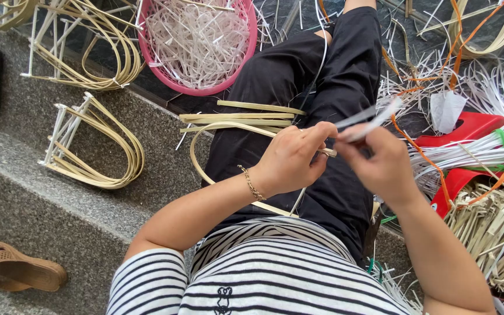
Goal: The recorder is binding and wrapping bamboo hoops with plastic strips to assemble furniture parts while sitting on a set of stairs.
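— Bamboo strips (237, 119) are lying across the lap, long axis pointing left, reaching the left hand (290, 160)?

— Yes; both hands are pinching shut on the white strip (368, 119), slanting up-right past the right hand (383, 163).

Strips (368, 119) between your hands: glossy white plastic. Beyond your left hand (290, 160): pink plastic basket (246, 55). Step (24, 192) under it: rough speckled stone.
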